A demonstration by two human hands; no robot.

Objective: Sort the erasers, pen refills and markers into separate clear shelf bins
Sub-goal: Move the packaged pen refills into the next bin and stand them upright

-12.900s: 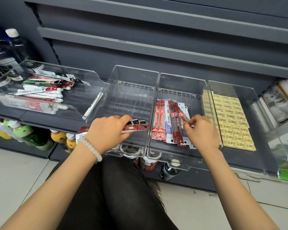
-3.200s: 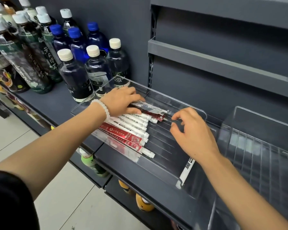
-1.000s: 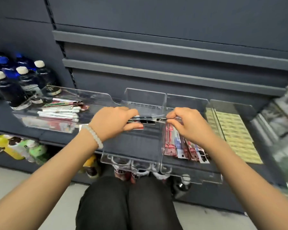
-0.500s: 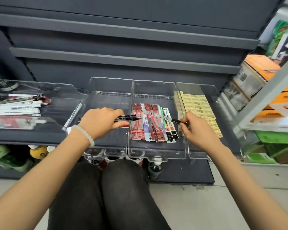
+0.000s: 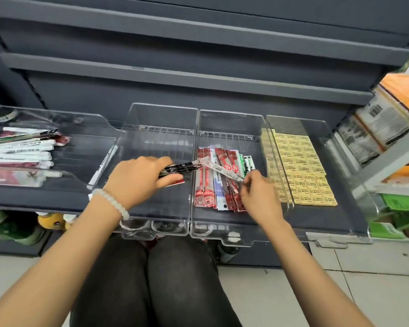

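L hand (image 5: 137, 178) is curled round a thin black-printed refill pack (image 5: 178, 168), held over the 2nd clear bin (image 5: 161, 128); a red pack (image 5: 175, 182) peeks out under the thumb, mostly hidden, so can't tell if it's gripped too. R hand (image 5: 257, 197) pinches the near end of a clear-wrapped refill (image 5: 222, 169) w/ fingertips, over the 3rd bin (image 5: 232, 123). That refill runs diagonally up-left, its far tip meeting the black pack's tip above the wall between the bins.

Under it, the refill packs (image 5: 210, 185) lie in the 3rd bin: red, white/blue, green ones, overlapped; print too small to read, right edge covered by R hand. Erasers (image 5: 300, 171) sit in yellow rows in the far-right bin (image 5: 316, 128); nearest-left rows blurred through the bin wall. Markers (image 5: 21, 152) are stacked in the left bin (image 5: 57, 116), cut off by the frame edge. One white marker (image 5: 103, 166) leans along that bin's right side. White bead bracelet (image 5: 111, 201) on L wrist.
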